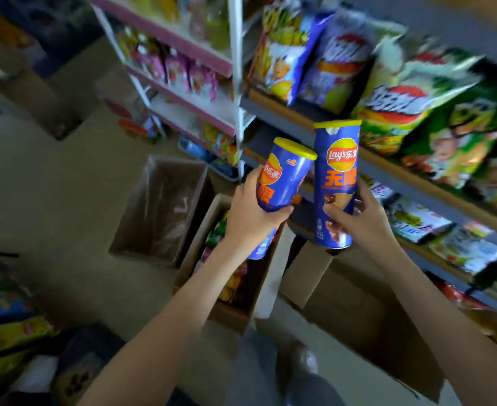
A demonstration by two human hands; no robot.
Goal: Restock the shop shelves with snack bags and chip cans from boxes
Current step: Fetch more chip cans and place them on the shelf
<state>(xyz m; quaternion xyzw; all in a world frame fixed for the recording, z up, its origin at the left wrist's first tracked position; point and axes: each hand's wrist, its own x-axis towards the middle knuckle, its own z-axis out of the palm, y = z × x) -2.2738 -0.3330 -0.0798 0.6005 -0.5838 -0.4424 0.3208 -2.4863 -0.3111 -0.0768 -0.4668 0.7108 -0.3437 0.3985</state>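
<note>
I hold two blue chip cans with yellow lids in front of the shelves. My left hand (251,213) grips the left chip can (285,174) around its middle, and this can tilts to the right. My right hand (358,218) grips the right chip can (335,177) near its lower half, and this can stands upright. The two cans almost touch at their tops. Behind them runs a grey shelf (294,117) with snack bags (411,104) standing on it. Below my hands is an open cardboard box (229,310) with colourful snack packets inside.
An open box with a plastic liner (159,209) stands on the floor to the left. Another cardboard box (367,315) lies under my right forearm. A white and pink rack (182,71) with small packets stands behind. Lower shelves (428,253) hold more bags. Loose bags (10,326) lie at lower left.
</note>
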